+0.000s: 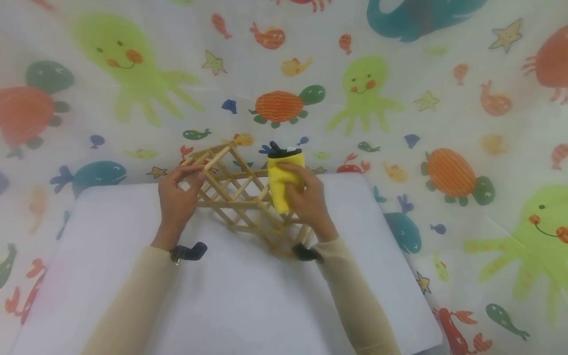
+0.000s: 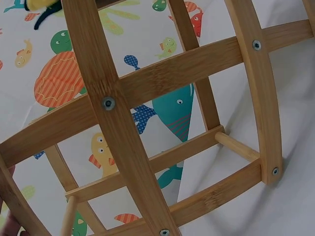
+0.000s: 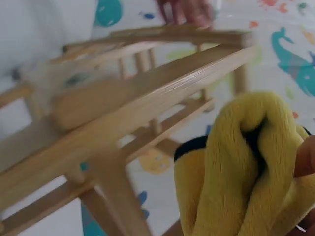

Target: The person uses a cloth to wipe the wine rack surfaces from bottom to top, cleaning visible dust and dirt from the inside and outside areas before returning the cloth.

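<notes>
A folding bamboo lattice rack [image 1: 230,203], made of crossed slats joined by round dowels, is held tilted over the white table. My left hand [image 1: 178,199] grips its upper left corner, thumb and fingers at the end dowel. In the left wrist view, riveted slats [image 2: 182,68] fill the picture, with a bit of that hand at the lower left edge. My right hand [image 1: 310,197] holds a bunched yellow cloth [image 1: 277,182] with a dark edge, in front of the rack's right part. Up close in the right wrist view, the folded cloth [image 3: 221,177] is beside the slats.
The white tabletop [image 1: 230,305] extends under both forearms. Behind it hangs a white sheet [image 1: 310,29] printed with sea animals, close to the table's back edge. A dark strap [image 1: 188,252] sits on the left wrist, another [image 1: 309,253] on the right.
</notes>
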Action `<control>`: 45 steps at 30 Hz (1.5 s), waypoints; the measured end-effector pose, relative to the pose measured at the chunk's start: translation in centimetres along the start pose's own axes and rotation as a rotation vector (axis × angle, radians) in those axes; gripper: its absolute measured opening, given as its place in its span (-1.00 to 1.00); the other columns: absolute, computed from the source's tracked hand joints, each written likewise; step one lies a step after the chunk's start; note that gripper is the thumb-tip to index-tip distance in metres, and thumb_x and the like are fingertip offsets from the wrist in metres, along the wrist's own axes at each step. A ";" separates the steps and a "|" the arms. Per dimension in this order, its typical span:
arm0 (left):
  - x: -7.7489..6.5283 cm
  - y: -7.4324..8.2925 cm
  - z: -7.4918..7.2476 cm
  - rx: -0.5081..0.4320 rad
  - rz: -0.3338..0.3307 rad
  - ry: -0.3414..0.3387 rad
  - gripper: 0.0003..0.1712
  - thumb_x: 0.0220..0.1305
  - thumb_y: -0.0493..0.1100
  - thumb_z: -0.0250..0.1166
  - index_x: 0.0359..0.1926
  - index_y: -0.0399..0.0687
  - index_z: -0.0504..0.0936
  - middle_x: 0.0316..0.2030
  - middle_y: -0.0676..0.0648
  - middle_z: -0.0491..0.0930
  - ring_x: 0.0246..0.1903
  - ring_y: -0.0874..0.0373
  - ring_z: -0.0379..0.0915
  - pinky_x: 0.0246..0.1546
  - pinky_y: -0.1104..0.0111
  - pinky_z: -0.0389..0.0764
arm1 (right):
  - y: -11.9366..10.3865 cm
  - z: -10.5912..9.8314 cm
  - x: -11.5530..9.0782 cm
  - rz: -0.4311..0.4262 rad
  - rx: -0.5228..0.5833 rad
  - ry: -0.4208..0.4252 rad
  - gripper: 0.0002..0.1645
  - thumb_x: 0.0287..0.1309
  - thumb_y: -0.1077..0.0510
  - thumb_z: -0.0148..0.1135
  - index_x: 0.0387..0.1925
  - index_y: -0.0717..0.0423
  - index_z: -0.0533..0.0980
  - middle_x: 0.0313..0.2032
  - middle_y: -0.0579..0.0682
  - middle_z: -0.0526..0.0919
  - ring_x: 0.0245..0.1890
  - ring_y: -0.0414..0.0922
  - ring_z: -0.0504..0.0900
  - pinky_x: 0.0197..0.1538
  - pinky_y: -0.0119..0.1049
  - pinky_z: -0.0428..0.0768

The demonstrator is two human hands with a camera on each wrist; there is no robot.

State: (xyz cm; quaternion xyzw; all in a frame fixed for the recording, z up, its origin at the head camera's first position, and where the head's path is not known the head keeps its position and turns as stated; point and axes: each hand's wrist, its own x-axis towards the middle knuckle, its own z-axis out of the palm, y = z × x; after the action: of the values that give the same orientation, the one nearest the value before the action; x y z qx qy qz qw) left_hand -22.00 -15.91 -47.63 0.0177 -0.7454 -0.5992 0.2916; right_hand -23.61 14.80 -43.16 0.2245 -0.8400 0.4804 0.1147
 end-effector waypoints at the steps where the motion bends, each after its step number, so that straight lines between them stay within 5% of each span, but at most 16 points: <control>1: 0.0 0.0 -0.1 -0.003 0.000 0.003 -0.74 0.30 -0.26 0.53 0.00 -0.16 0.81 0.07 -0.26 0.78 0.36 0.06 0.56 0.55 0.05 0.29 | 0.1 0.1 0.1 0.005 -0.012 0.006 -0.36 0.23 0.38 0.21 0.25 -0.22 0.66 0.16 -0.01 0.71 -0.10 -0.05 0.61 -0.14 -0.23 0.66; 6: 0.1 0.0 -0.1 -0.023 -0.008 -0.002 -0.75 0.29 -0.30 0.52 -0.01 -0.19 0.80 0.05 -0.27 0.79 0.39 -0.02 0.53 0.57 0.04 0.25 | 0.1 0.0 -0.3 0.034 0.048 -0.180 -0.37 0.23 0.35 0.22 0.20 -0.32 0.67 0.20 -0.12 0.68 -0.01 -0.07 0.59 -0.07 -0.20 0.68; 13: 0.4 0.2 0.0 -0.027 0.002 0.001 -0.75 0.29 -0.30 0.52 -0.01 -0.20 0.80 0.05 -0.27 0.78 0.40 -0.04 0.52 0.58 0.04 0.25 | 1.0 -0.6 -0.2 0.048 0.049 -0.049 -0.36 0.24 0.39 0.21 0.25 -0.22 0.65 0.19 -0.01 0.67 -0.06 -0.03 0.60 -0.14 -0.22 0.69; 19: 0.5 0.1 0.0 -0.022 0.014 -0.001 -0.76 0.29 -0.30 0.52 -0.02 -0.18 0.81 0.05 -0.27 0.79 0.40 -0.02 0.53 0.58 0.04 0.24 | 0.8 -1.7 -1.3 0.052 0.148 -0.248 -0.41 0.17 0.37 0.22 0.17 -0.15 0.70 0.20 -0.03 0.70 -0.01 -0.01 0.60 -0.05 -0.19 0.67; 25: 0.6 -0.1 0.1 -0.031 0.012 0.003 -0.75 0.29 -0.32 0.51 -0.01 -0.21 0.80 0.06 -0.26 0.78 0.39 -0.02 0.53 0.58 0.04 0.24 | 2.5 -3.2 -1.9 0.166 0.177 -0.002 -0.39 0.20 0.42 0.19 0.16 -0.19 0.70 0.15 -0.06 0.67 -0.15 0.04 0.61 -0.22 -0.22 0.71; 29: 0.5 -0.1 0.1 -0.014 0.006 0.001 -0.75 0.28 -0.32 0.51 -0.02 -0.20 0.80 0.06 -0.27 0.78 0.40 -0.01 0.53 0.58 0.05 0.25 | 3.7 -3.7 -2.7 0.197 0.129 0.063 -0.38 0.17 0.46 0.19 0.11 -0.18 0.72 0.11 -0.02 0.67 -0.18 0.05 0.61 -0.28 -0.25 0.70; 35: 0.3 0.2 0.1 -0.001 0.003 0.000 -0.75 0.29 -0.30 0.51 -0.01 -0.18 0.80 0.06 -0.28 0.78 0.40 -0.01 0.53 0.57 0.06 0.26 | 4.9 -3.2 -4.6 0.152 -0.011 -0.061 -0.37 0.15 0.40 0.22 0.12 -0.27 0.72 -0.04 -0.01 0.65 -0.25 -0.04 0.62 -0.34 -0.25 0.70; 39: 0.3 0.2 0.1 -0.007 0.003 -0.004 -0.75 0.30 -0.31 0.50 0.00 -0.19 0.80 0.07 -0.28 0.78 0.39 0.01 0.54 0.57 0.05 0.27 | 5.5 -3.3 -5.8 0.136 0.066 -0.199 -0.38 0.12 0.42 0.23 0.09 -0.23 0.74 0.03 -0.07 0.72 -0.18 -0.05 0.63 -0.24 -0.25 0.71; 45: 0.2 0.1 0.2 -0.025 0.001 -0.001 -0.75 0.30 -0.31 0.50 0.00 -0.21 0.79 0.07 -0.29 0.77 0.39 0.05 0.53 0.58 0.02 0.24 | 5.1 -2.9 -6.4 0.153 0.087 -0.149 -0.37 0.16 0.42 0.24 0.13 -0.24 0.72 0.04 -0.05 0.68 -0.15 -0.03 0.60 -0.21 -0.24 0.70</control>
State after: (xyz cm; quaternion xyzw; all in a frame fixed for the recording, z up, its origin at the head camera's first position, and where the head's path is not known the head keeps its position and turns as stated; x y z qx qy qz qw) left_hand -22.20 -15.78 -47.45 0.0133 -0.7381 -0.6082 0.2917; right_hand -20.54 21.20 -48.13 0.1995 -0.8393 0.5058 0.0049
